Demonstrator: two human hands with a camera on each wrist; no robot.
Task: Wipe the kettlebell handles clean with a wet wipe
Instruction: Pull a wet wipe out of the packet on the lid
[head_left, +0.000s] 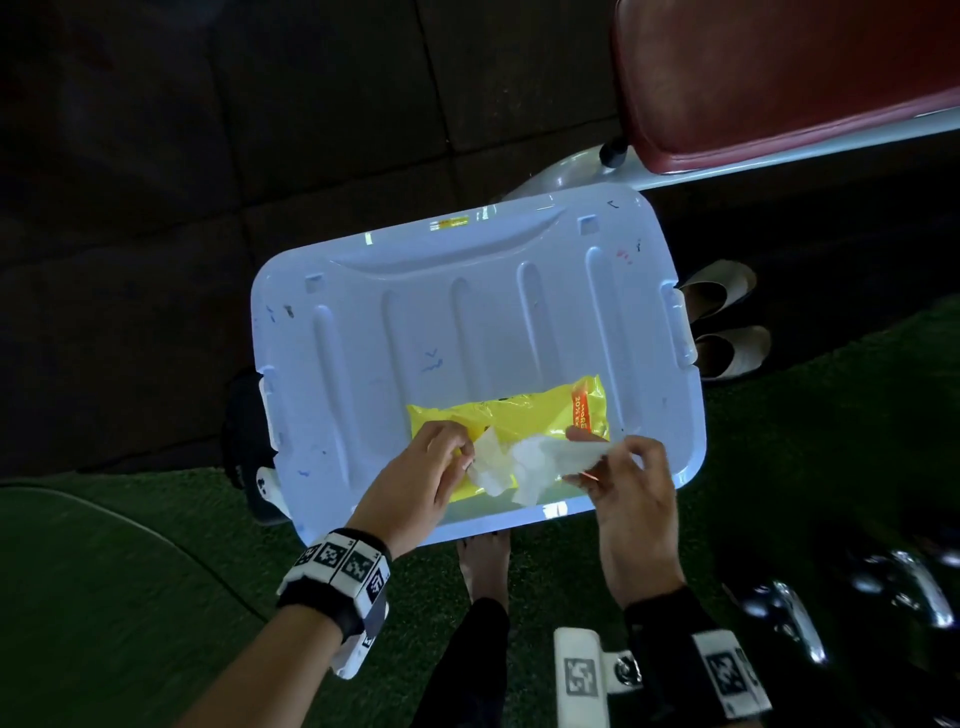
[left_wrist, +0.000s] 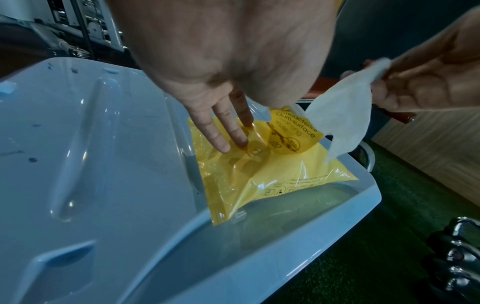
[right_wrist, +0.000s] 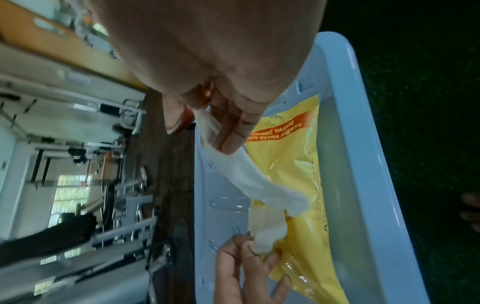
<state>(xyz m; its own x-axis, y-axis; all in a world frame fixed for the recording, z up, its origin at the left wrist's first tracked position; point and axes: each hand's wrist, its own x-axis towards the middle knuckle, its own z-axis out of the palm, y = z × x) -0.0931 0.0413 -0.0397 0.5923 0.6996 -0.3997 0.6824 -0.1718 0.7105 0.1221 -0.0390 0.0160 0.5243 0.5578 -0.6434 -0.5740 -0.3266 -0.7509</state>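
Note:
A yellow wet wipe pack (head_left: 530, 410) (left_wrist: 272, 176) (right_wrist: 293, 160) lies on a pale plastic box lid (head_left: 415, 322) (left_wrist: 103, 164). My right hand (head_left: 587, 457) (right_wrist: 207, 131) pinches one end of a white wet wipe (head_left: 540, 457) (left_wrist: 340, 115) (right_wrist: 249, 176), which stretches up out of the pack. My left hand (head_left: 465, 457) (right_wrist: 252, 253) presses three straight fingers (left_wrist: 233, 133) on the pack, while thumb and forefinger pinch the white wipe material at the opening. Dark kettlebells with chrome handles (head_left: 800, 618) (left_wrist: 459, 246) stand on the floor at the lower right, away from both hands.
A red padded bench (head_left: 779, 78) on a white frame stands behind the box. A pair of pale shoes (head_left: 722, 291) lies to its right. My bare foot (head_left: 483, 566) is on green turf (head_left: 130, 597) in front. A dark object (head_left: 244, 431) sits at the box's left.

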